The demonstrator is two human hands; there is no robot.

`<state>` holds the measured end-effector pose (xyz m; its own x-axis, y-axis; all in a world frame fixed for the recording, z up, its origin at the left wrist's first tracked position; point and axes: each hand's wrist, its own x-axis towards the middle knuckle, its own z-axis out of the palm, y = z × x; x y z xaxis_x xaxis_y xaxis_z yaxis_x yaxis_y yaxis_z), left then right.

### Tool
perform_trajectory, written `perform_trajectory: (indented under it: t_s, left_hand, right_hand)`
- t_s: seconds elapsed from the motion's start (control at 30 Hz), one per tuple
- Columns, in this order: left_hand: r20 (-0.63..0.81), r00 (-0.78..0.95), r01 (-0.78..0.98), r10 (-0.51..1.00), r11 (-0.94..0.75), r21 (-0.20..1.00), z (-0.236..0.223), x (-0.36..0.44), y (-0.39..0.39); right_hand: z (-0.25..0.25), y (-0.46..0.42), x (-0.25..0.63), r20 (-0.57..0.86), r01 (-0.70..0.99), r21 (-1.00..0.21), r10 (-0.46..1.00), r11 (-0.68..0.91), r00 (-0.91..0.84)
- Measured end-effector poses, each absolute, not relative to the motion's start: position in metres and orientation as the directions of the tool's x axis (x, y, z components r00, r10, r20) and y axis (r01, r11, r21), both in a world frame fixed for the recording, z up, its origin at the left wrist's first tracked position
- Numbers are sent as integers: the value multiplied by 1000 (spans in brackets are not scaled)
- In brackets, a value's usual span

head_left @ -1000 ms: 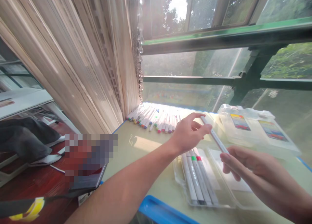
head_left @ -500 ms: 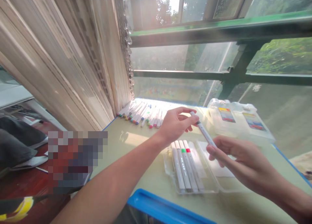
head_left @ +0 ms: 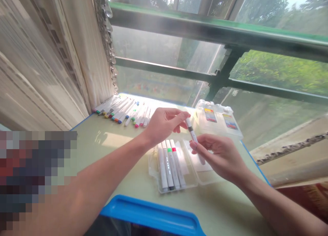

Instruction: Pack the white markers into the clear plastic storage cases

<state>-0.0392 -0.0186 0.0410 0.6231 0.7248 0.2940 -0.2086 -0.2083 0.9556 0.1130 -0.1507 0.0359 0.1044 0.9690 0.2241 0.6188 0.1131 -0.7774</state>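
Note:
Between my two hands is a white marker (head_left: 191,131) with a dark band, tilted above the table. My left hand (head_left: 167,121) pinches its upper end between thumb and fingertips. Lower on the barrel, my right hand (head_left: 217,154) has its thumb and fingers closed around it. Below them lies an open clear plastic case (head_left: 192,185). Several white markers (head_left: 171,167) stand side by side in its left half, two showing a green and a red band. White paper lies in the right half, partly hidden by my right hand.
A row of loose white markers (head_left: 128,113) with coloured ends lies along the table's far left side. Two translucent cases (head_left: 202,121) with labels stand at the back right, by the window. A blue tray-like edge (head_left: 153,208) runs along the table's front. Curtains (head_left: 64,58) hang at left.
The view has swung to the right. My hands still hold the marker; it now stands steeper, and more of the dark band shows below my left fingertips.

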Motion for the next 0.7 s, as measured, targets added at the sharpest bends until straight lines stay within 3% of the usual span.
perform_trajectory:
  t_s: [0.2,0.37,0.7]
  left_hand:
    - [242,578,-248,779,-114,962,47,-40,-17]
    - [244,558,-184,794,-168,968,46,-42,-13]
    - [254,676,-69,692,-283,957,37,-39,-16]
  right_hand:
    - [39,-152,114,220,623,-773,972,120,85]
    - [43,-154,114,187,607,-790,977,86,106]
    - [39,-154,111,171,618,-782,981,82,86]
